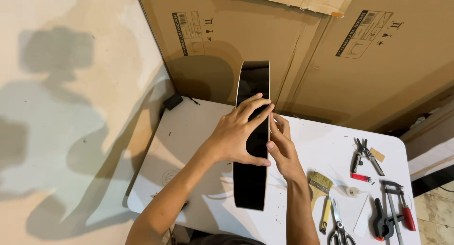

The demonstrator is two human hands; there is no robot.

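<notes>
A glossy black guitar body (250, 188) with pale edge binding stands on its side on the white table (189, 131), seen edge-on. My left hand (239, 131) lies flat across its black side with the fingers spread over the top edge. My right hand (282, 143) presses against the right face of the body, thumb touching the binding near the left hand's thumb. Both hands grip the body about halfway along its length.
Large cardboard boxes (293, 46) lean against the wall behind the table. On the table's right sit a paintbrush (321, 188), scissors (339, 228), pliers (364, 155), a red lighter (361, 177), a bar clamp (395, 207) and a spring clamp (382, 221). A small black device (172, 102) lies at the far left corner.
</notes>
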